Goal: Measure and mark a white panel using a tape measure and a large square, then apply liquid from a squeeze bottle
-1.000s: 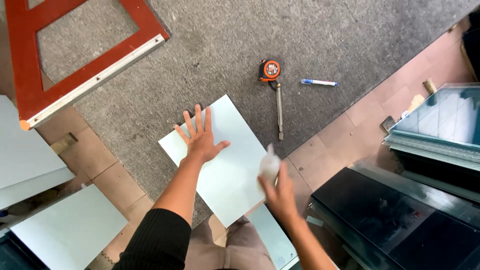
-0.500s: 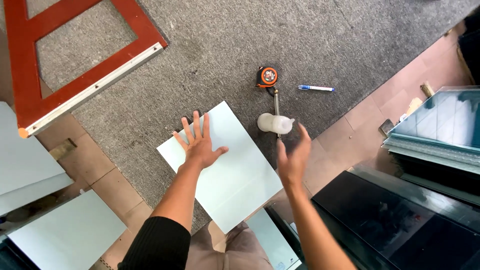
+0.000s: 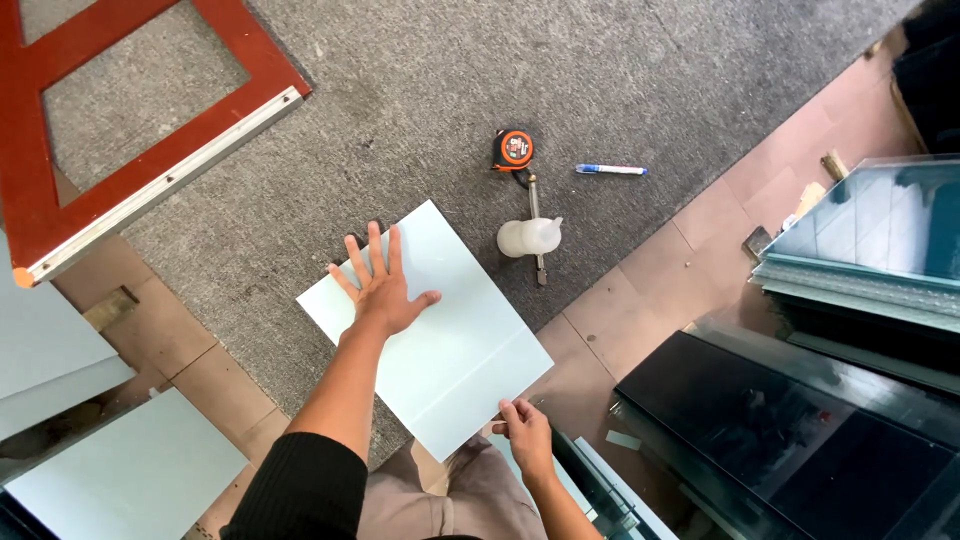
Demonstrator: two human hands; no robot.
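A pale glass sheet (image 3: 440, 330) is laid flat on grey carpet (image 3: 420, 90). The left hand (image 3: 385, 290) is pressed on it, fingers spread; its near edge is pinched by the right hand (image 3: 525, 432). A white bottle (image 3: 530, 237) is lying just beyond, beside a tape measure (image 3: 513, 149).

My left hand (image 3: 385, 295) lies flat, fingers spread, on the pale glass sheet (image 3: 440, 340); my right hand (image 3: 525, 432) pinches its near edge. A small white bottle (image 3: 530, 237) lies on the grey carpet (image 3: 420, 110) beside it.
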